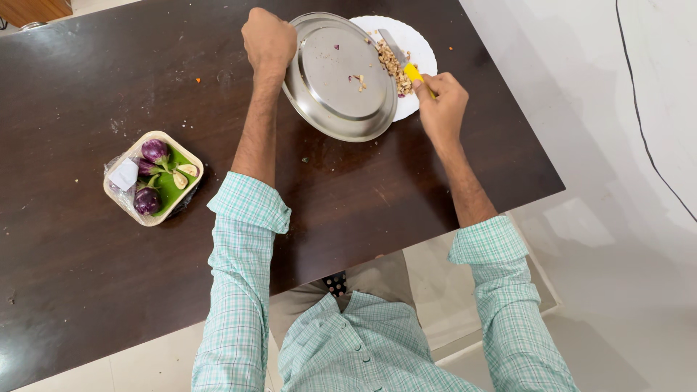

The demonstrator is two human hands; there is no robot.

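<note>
My left hand [268, 38] grips the far-left rim of a round steel plate [335, 83] and holds it tilted over a white plate [421, 40]. My right hand [441, 101] is closed on the yellow handle of a knife [398, 54], whose blade lies against a heap of chopped brownish bits [392, 65] at the steel plate's right edge, over the white plate. A few scraps still cling to the steel plate's middle.
A dark brown wooden table [109, 276] carries everything. At the left stands a small cream tray [152, 177] with a green liner, small purple aubergines and cut pieces, partly in plastic wrap. White floor lies to the right, beyond the table's edge.
</note>
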